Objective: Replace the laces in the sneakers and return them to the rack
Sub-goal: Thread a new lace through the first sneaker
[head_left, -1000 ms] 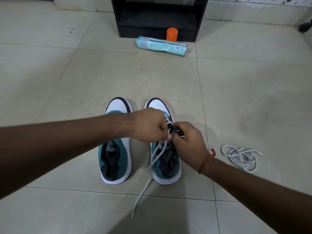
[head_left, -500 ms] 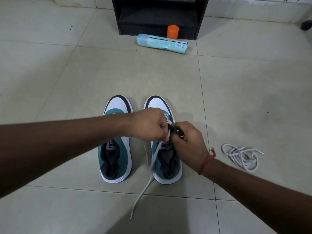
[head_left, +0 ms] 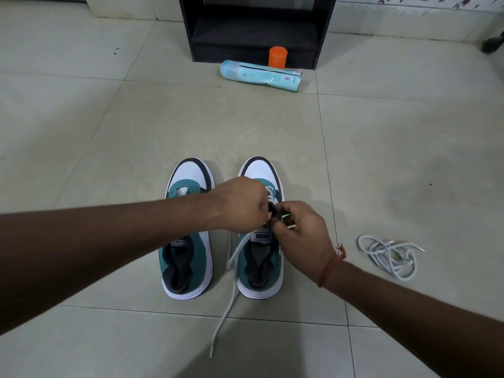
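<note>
Two teal, white and black sneakers stand side by side on the tiled floor, toes pointing away. The left sneaker [head_left: 188, 241] has no lace. Over the right sneaker [head_left: 260, 263] both hands meet at the eyelets. My left hand [head_left: 240, 204] pinches the white lace [head_left: 229, 285], whose loose end trails toward me across the floor. My right hand [head_left: 300, 230] grips the sneaker's dark eyelet flap beside it. The fingertips and upper eyelets are hidden by the hands. A second white lace [head_left: 390, 256] lies coiled on the floor to the right.
A black shoe rack [head_left: 256, 31] stands at the far wall. In front of it lie a light blue tube package [head_left: 260, 79] on its side and an orange cap [head_left: 277, 57]. A dark object [head_left: 493, 43] sits at the far right edge.
The hands stay at the right sneaker's eyelets with small finger movement. The lace's loose end has swung slightly on the floor.
</note>
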